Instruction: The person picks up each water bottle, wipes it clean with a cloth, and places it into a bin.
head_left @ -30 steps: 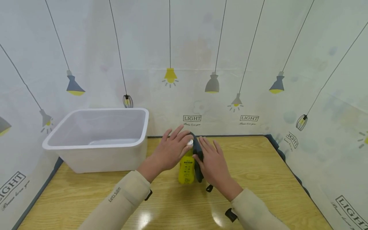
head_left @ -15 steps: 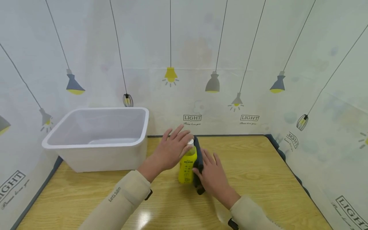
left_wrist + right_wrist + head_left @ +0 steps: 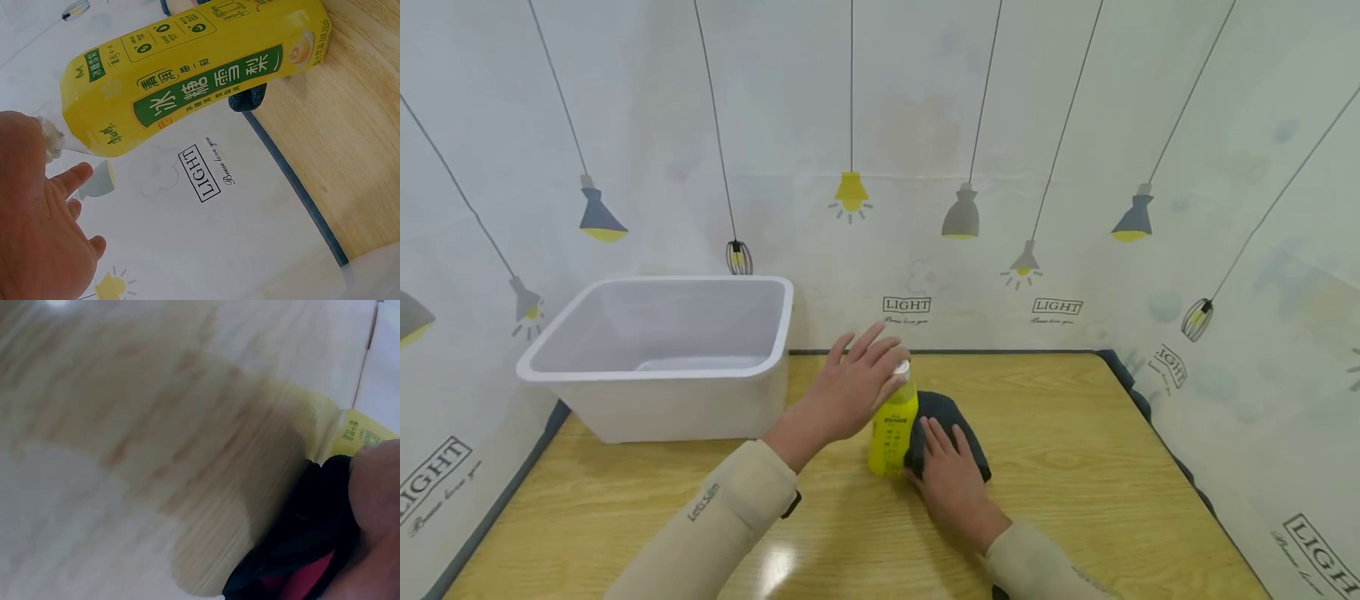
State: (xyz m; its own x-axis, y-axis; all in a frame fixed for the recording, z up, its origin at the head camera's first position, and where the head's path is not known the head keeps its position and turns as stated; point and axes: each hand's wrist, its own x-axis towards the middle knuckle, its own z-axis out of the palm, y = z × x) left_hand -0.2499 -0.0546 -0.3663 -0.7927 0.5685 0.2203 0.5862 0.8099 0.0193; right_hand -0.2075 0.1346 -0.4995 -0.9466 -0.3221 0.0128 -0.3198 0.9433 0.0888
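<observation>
A yellow drink bottle [image 3: 892, 429] stands upright on the wooden table [image 3: 1075, 467]. My left hand [image 3: 857, 379] rests on its top with fingers stretched out, touching the white cap [image 3: 97, 178]. The left wrist view shows the bottle's yellow label [image 3: 187, 81] close up beside my left hand [image 3: 37, 225]. A dark cloth [image 3: 958, 417] lies on the table just right of the bottle's base. My right hand [image 3: 951, 471] lies flat on that cloth with fingers straight. The blurred right wrist view shows the cloth [image 3: 306, 550], a bit of the bottle [image 3: 362, 434] and my right hand [image 3: 375, 487].
A white plastic tub [image 3: 655, 367] stands at the table's back left, close to my left forearm. Walls with a lamp-print covering [image 3: 925, 208] close in the back and both sides. Bare wood lies in front of and to the right of the cloth.
My right hand has slid the dark cloth down the bottle's right side onto the table, where it now lies flat. The left hand has stayed on the bottle's top.
</observation>
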